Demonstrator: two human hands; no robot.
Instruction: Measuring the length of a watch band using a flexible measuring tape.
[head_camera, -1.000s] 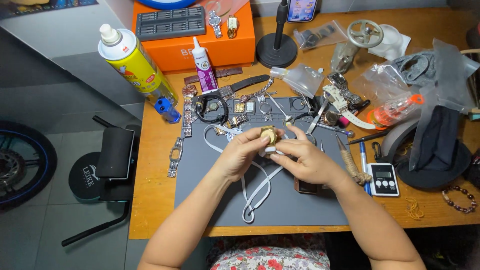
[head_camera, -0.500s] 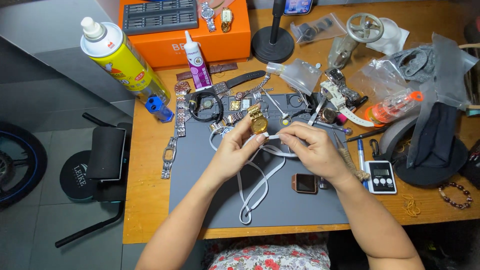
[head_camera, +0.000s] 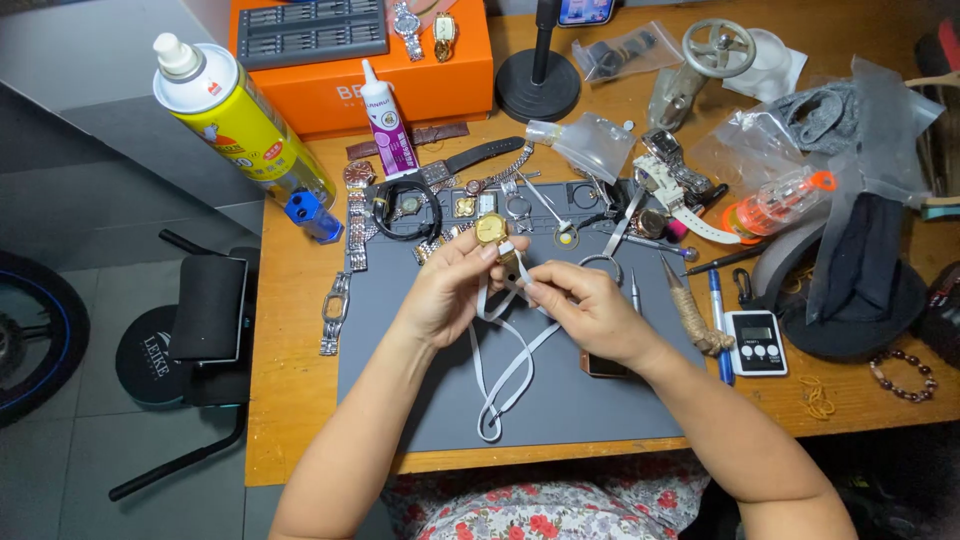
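A wooden table (head_camera: 290, 400) carries everything, with a grey work mat (head_camera: 420, 390) spread over its middle and reaching close to the near edge. At the far left corner a yellow spray can (head_camera: 240, 125) lies tilted, a small blue cap (head_camera: 310, 215) just beside its lower end. An orange box (head_camera: 400, 75) sits along the far edge, and a white glue tube (head_camera: 385, 125) leans in front of it. A black round stand base (head_camera: 538, 95) stands to the right of the box. Loose metal watch bands (head_camera: 335, 312) lie by the mat's left edge. Toward the right edge rest a small white timer (head_camera: 755, 342), a blue pen (head_camera: 718, 300) and a bead bracelet (head_camera: 903, 375).
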